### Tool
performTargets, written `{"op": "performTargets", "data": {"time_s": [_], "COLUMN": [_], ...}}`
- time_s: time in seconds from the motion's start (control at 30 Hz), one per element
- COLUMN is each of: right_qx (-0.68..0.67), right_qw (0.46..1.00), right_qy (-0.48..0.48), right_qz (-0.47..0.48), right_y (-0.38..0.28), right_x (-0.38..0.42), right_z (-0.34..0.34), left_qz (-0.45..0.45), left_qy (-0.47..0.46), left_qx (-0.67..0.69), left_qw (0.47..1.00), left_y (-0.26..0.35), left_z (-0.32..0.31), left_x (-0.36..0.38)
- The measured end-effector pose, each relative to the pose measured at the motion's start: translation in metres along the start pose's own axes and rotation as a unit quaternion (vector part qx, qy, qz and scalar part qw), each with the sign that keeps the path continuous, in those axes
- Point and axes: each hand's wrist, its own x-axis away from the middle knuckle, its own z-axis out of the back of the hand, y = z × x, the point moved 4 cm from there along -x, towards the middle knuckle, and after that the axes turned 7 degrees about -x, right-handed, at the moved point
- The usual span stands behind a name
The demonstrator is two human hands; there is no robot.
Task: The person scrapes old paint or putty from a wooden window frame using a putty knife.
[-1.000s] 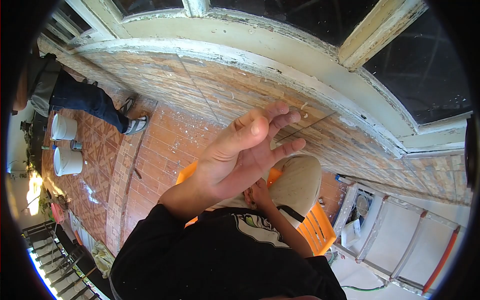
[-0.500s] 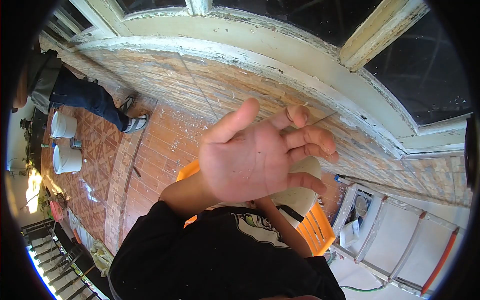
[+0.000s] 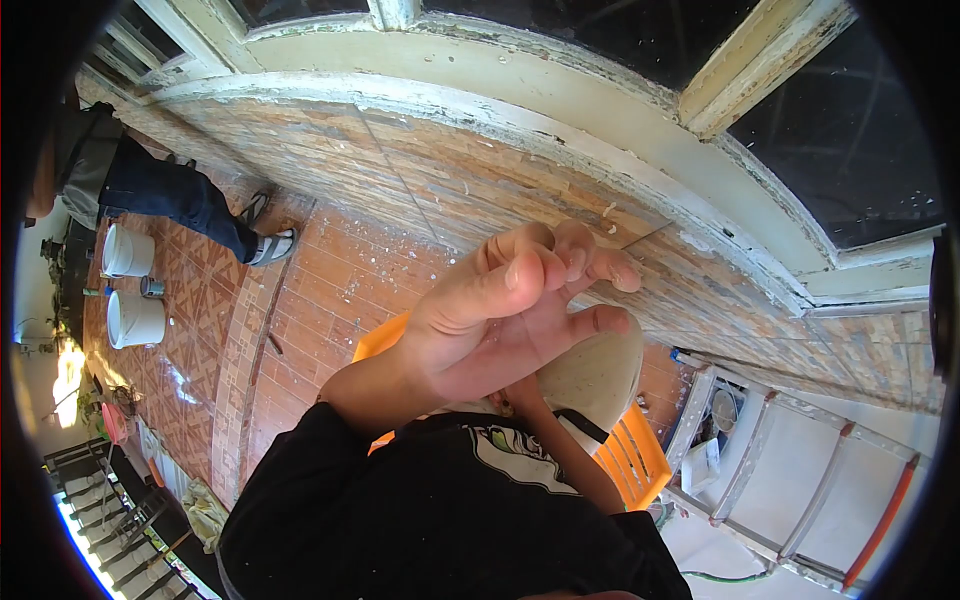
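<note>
My left hand (image 3: 525,310) is raised in front of my body, palm partly turned up. Its fingers are loosely curled but apart, with the thumb over the palm, and I see nothing held in it. Behind it, low against my lap, is my right hand (image 3: 508,398), mostly covered by the left; its fingers do not show. Beneath both hands is my knee in light trousers (image 3: 600,370). I sit on an orange plastic chair (image 3: 635,460).
A window frame (image 3: 560,60) with peeling paint runs above a stone-tiled wall (image 3: 480,170). Paint flakes litter the tiled floor (image 3: 330,270). White buckets (image 3: 135,318) stand at left near another person's leg (image 3: 180,200). A ladder (image 3: 830,485) lies at right.
My left hand has turned from a spread palm facing me to a more sideways pose, its fingers and thumb curling inward. The right arm looks unmoved.
</note>
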Motion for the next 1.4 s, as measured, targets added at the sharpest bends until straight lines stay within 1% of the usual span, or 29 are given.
{"op": "performTargets", "data": {"time_s": [0.1,0.2,0.23,0.27,0.3,0.33,0.37,0.4,0.43,0.47,0.5,0.53,0.57,0.67,0.7,0.77,0.8,0.87,0.9,0.97,1.0,1.07,1.1,1.13,1.17,1.2,1.27,1.37,1.4], "right_qx": [-0.019,-0.043,-0.055,-0.055,-0.009,0.037,0.037,0.036,0.034,0.032,0.03,0.028,0.026,0.021,0.019,0.015,0.013,0.009,0.006,0.002,0.0,-0.003,-0.025,-0.047,-0.049,-0.058,-0.067,-0.075,-0.067], "right_qw": [1.0,0.999,0.998,0.998,1.0,0.998,0.998,0.998,0.999,0.999,0.999,0.999,0.999,1.0,1.0,1.0,1.0,1.0,1.0,1.0,1.0,1.0,0.999,0.998,0.998,0.998,0.997,0.997,0.997], "right_qy": [0.011,0.024,0.035,0.035,-0.005,-0.045,-0.045,-0.043,-0.041,-0.038,-0.035,-0.031,-0.028,-0.02,-0.017,-0.011,-0.008,-0.002,0.001,0.007,0.01,0.015,0.023,0.031,0.033,0.027,0.02,0.011,0.015], "right_qz": [-0.015,-0.019,-0.015,-0.014,-0.012,-0.009,-0.01,-0.009,-0.008,-0.006,-0.005,-0.005,-0.004,-0.001,0.0,0.003,0.005,0.007,0.008,0.011,0.012,0.015,0.0,-0.015,-0.018,-0.026,-0.033,-0.031,-0.03], "right_y": [-0.004,-0.004,-0.004,0.014,0.048,0.064,0.065,0.061,0.058,0.042,0.042,0.049,0.04,0.024,0.013,0.013,0.03,0.022,0.021,0.016,0.016,0.003,-0.008,-0.012,-0.007,0.0,0.004,0.004,0.004], "right_x": [0.0,0.0,0.0,-0.005,-0.017,-0.022,-0.022,-0.019,-0.004,0.052,0.062,0.043,0.063,0.047,0.058,0.044,0.006,-0.003,-0.012,-0.03,-0.005,-0.002,0.003,0.006,0.005,0.002,-0.001,0.0,0.0], "right_z": [-0.002,-0.003,-0.002,0.009,0.027,0.035,0.034,0.04,0.049,0.132,0.136,0.102,0.11,0.115,0.128,0.11,0.037,0.028,0.016,-0.006,0.008,0.002,-0.005,-0.009,-0.005,-0.001,0.001,0.001,0.001], "left_qz": [0.008,0.022,0.041,0.06,0.06,0.072,0.083,0.082,0.077,0.073,0.073,0.081,0.088,0.082,0.082,0.063,0.063,0.114,0.114,0.018,0.018,0.035,0.037,0.017,-0.004,-0.004,0.097,0.109,0.11], "left_qy": [0.007,0.028,-0.017,-0.062,-0.061,-0.094,-0.126,-0.126,-0.164,-0.202,-0.201,-0.2,-0.198,-0.183,-0.184,-0.192,-0.191,-0.108,-0.108,-0.066,-0.066,0.013,0.014,-0.011,-0.035,-0.033,0.13,0.167,0.166], "left_qx": [0.022,-0.007,0.052,0.111,0.112,0.121,0.131,0.13,0.155,0.179,0.179,0.194,0.208,0.224,0.224,0.238,0.238,0.164,0.164,0.051,0.051,-0.032,-0.031,0.019,0.068,0.07,0.081,0.017,0.019], "left_qw": [1.0,0.999,0.998,0.99,0.99,0.986,0.98,0.98,0.971,0.96,0.96,0.957,0.954,0.954,0.954,0.95,0.95,0.974,0.974,0.996,0.996,0.999,0.999,1.0,0.997,0.997,0.983,0.98,0.98], "left_y": [-0.002,-0.003,-0.002,-0.002,0.0,0.001,0.001,-0.002,-0.005,-0.008,-0.009,-0.009,-0.01,-0.011,-0.013,-0.013,-0.01,-0.005,-0.008,-0.01,-0.01,-0.008,-0.008,-0.006,-0.002,0.002,0.007,0.005,0.003], "left_z": [0.007,0.015,0.011,0.006,0.004,-0.002,-0.007,-0.007,-0.011,-0.014,-0.017,-0.02,-0.021,-0.02,-0.019,-0.017,-0.019,-0.02,-0.015,0.001,0.002,0.008,0.016,0.029,0.026,0.02,0.013,0.006,0.003], "left_x": [0.001,0.0,-0.005,-0.008,-0.008,-0.008,-0.006,-0.005,-0.002,0.0,0.001,0.001,0.001,-0.002,-0.002,-0.002,-0.001,0.0,0.0,0.0,0.001,0.0,-0.002,-0.006,-0.012,-0.012,-0.013,-0.014,-0.015]}}
